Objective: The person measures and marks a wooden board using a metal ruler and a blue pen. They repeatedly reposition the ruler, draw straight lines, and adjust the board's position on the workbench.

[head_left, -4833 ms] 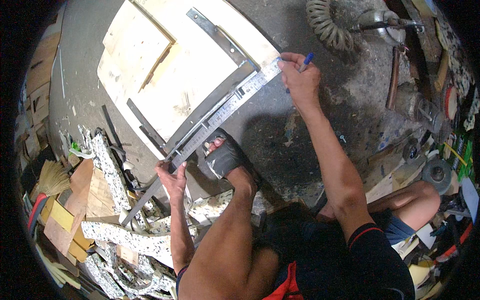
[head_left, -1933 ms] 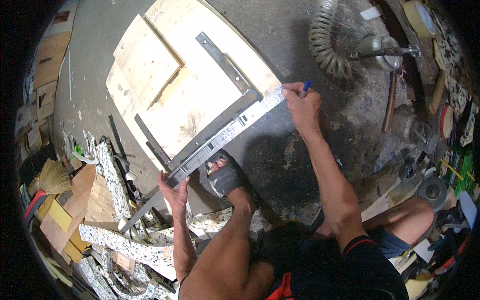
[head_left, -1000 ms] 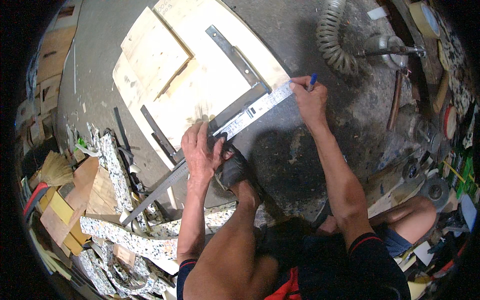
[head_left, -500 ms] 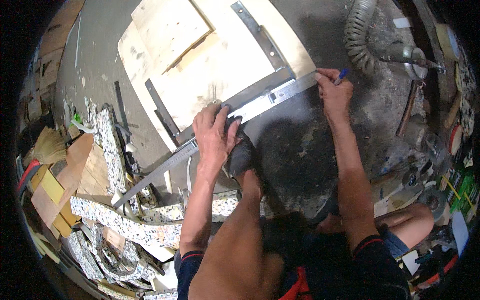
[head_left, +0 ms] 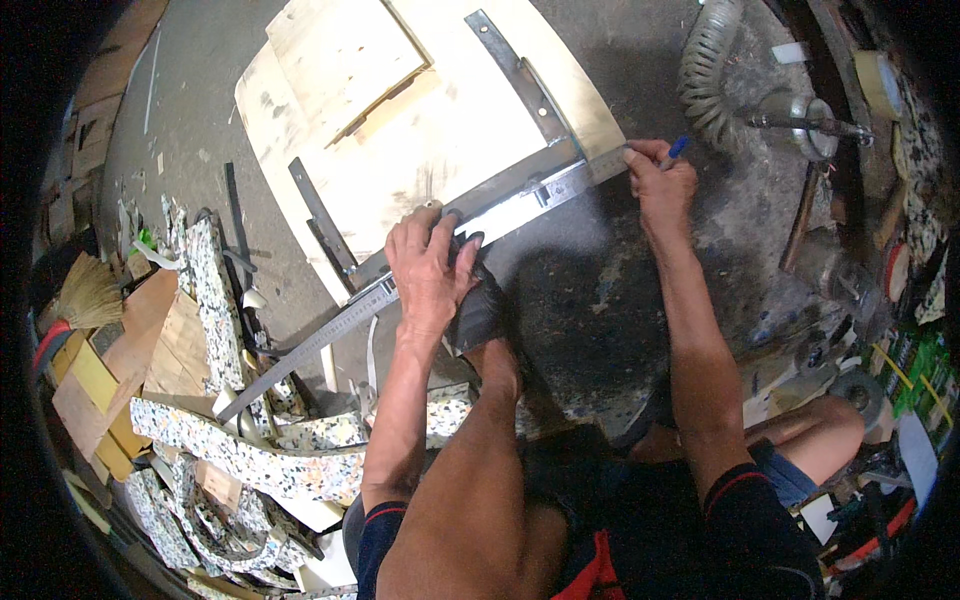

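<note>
A pale plywood board (head_left: 400, 185) with curved sides lies on the floor, with dark metal bars along it. Along its near edge runs a long steel ruler (head_left: 300, 355), beside a shiny metal strip (head_left: 515, 210). My left hand (head_left: 425, 265) is closed over the ruler and strip near their middle, thumb apart from the fingers. A dark shoe (head_left: 480, 305) on my foot is right beside that hand. At the board's right corner, my right hand (head_left: 662, 190) pinches a blue-capped pen (head_left: 677, 148), its fingertips touching the ruler's end. The pen's tip is hidden.
Speckled foam offcuts (head_left: 250, 445) are heaped at lower left, under the ruler's far-left end. A straw brush (head_left: 85, 295) lies beyond them. On the right are a coiled hose (head_left: 708, 75), a metal tool (head_left: 800, 125) and clutter. A smaller wood panel (head_left: 345, 60) rests on the board.
The view has shifted slightly. Both hands, the ruler and the board keep their places relative to each other.
</note>
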A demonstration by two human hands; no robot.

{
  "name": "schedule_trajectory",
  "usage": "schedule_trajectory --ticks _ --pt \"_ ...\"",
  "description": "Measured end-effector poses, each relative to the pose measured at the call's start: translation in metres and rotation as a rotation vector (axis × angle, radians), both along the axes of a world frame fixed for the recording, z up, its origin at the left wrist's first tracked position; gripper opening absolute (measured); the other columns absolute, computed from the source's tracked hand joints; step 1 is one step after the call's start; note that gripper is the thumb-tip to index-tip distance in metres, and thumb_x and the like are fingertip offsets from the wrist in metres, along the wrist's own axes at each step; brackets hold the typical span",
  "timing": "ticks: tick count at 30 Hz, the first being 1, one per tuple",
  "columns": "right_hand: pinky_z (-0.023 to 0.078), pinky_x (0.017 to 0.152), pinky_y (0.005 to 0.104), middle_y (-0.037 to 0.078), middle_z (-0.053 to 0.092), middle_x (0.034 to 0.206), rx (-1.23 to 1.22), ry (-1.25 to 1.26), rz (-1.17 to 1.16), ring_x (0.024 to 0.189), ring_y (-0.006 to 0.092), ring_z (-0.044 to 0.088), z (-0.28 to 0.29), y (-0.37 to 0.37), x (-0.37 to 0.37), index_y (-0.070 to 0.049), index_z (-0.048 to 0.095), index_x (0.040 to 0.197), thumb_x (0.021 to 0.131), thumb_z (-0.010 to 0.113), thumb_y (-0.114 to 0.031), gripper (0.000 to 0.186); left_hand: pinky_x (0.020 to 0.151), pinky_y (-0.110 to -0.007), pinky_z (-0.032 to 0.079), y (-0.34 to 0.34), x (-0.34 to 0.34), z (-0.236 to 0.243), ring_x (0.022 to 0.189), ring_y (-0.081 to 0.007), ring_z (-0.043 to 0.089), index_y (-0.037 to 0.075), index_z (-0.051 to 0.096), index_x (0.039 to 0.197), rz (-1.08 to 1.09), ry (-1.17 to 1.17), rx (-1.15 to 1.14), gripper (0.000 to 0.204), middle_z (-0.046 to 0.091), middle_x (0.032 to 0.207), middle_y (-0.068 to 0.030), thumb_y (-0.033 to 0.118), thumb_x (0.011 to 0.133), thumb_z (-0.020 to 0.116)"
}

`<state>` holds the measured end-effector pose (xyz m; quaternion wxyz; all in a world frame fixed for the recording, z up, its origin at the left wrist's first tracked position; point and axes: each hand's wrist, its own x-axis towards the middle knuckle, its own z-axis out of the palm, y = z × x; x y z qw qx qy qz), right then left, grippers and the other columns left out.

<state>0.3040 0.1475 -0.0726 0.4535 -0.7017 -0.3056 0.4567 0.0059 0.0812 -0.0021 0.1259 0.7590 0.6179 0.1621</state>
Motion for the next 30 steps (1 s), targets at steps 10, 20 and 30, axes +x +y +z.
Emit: schedule_trajectory --ticks 10,20,30 --pt "0.038 0.049 0.0227 0.000 0.063 0.076 0.040 0.046 0.016 0.057 0.0056 0.050 0.000 0.001 -0.004 0.002 0.070 0.101 0.087 0.073 -0.008 0.017 0.101 -0.047 0.042 -0.015 -0.014 0.006 0.113 -0.0358 0.058 0.003 0.067 0.120 0.087 -0.073 0.138 0.049 0.064 0.118 -0.0163 0.020 0.077 0.084" --pt "0.039 0.048 0.0236 0.000 0.062 0.074 -0.017 0.003 0.013 0.056 0.0069 0.051 0.012 0.001 -0.002 0.001 0.070 0.099 0.087 0.073 -0.007 0.015 0.090 -0.040 0.048 -0.117 -0.081 0.011 0.098 -0.0312 0.062 0.001 0.065 0.106 0.566 -0.161 0.174 0.026 0.065 0.105 -0.0156 0.013 0.087 0.078" --pt "0.040 0.048 0.0236 0.001 0.062 0.073 -0.015 0.050 0.018 0.056 0.0088 0.053 0.011 0.005 0.003 0.002 0.068 0.098 0.086 0.074 -0.005 0.016 0.078 -0.036 0.050 -0.142 -0.065 -0.001 0.086 -0.0238 0.062 0.000 0.068 0.104 0.826 -0.406 -0.075 0.026 0.066 0.100 -0.0114 0.020 0.090 0.077"
